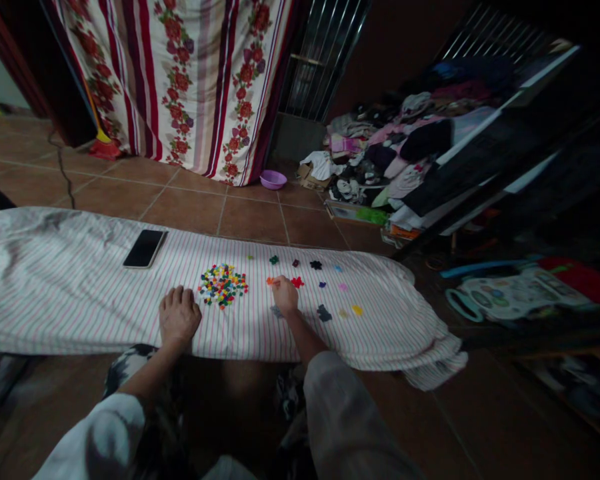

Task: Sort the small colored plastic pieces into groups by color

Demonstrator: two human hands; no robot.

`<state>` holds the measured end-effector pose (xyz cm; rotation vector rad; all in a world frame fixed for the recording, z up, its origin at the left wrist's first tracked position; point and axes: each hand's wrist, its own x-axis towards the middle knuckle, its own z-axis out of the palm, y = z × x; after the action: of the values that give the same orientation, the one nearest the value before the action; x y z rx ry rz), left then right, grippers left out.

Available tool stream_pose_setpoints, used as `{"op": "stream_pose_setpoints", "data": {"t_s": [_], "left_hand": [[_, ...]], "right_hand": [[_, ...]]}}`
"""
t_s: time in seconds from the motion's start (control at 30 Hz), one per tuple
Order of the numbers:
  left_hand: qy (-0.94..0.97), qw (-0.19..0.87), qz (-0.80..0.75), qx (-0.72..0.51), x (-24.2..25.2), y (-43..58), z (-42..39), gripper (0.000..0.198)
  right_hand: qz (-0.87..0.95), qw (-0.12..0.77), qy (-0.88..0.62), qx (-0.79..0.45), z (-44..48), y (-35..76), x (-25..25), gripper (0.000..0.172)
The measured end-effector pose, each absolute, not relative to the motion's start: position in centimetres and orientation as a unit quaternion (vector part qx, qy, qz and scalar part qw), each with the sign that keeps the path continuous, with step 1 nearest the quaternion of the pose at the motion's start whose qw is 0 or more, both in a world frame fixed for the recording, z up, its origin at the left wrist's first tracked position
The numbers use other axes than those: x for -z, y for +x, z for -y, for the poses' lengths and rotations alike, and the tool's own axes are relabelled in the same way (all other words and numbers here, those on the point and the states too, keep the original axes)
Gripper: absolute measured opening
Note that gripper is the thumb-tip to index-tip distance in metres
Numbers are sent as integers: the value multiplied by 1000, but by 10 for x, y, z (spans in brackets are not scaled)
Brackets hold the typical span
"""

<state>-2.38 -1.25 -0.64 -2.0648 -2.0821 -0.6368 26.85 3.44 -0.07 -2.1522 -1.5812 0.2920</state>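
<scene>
My left hand (179, 315) rests palm down on the striped cloth (105, 300), fingers stretched out, just left of a round pile of small mixed-colour pieces (223, 287). With its fingers pinched together, my right hand (285, 295) touches down at a few orange pieces (269, 281); whatever is between the fingertips is too small to make out. Single-colour groups lie around it: red pieces (297, 283), dark green pieces (274, 260), black pieces (316, 265), grey pieces (324, 313) and yellow pieces (357, 310). Other grey pieces (277, 311) are partly hidden by my right hand.
A phone (145, 249) lies on the cloth at the left. Beyond the cloth, a purple bowl (273, 179) sits on the tiled floor by a flowered curtain (180, 87). A broom (104, 143) leans there. A heap of clothes (380, 143) fills the back right.
</scene>
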Motion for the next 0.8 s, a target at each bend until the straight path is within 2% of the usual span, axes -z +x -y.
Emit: {"op": "stream_pose_setpoints", "data": {"t_s": [0.33, 0.63, 0.8], "left_hand": [[-686, 83, 691, 215, 9, -24, 12, 32], [-684, 73, 696, 207, 8, -24, 12, 32], [-680, 65, 699, 211, 7, -23, 12, 33]], "right_hand": [[591, 248, -762, -92, -36, 275, 6, 12], [600, 262, -751, -91, -33, 276, 7, 24], [595, 287, -747, -80, -31, 275, 4, 25]]}}
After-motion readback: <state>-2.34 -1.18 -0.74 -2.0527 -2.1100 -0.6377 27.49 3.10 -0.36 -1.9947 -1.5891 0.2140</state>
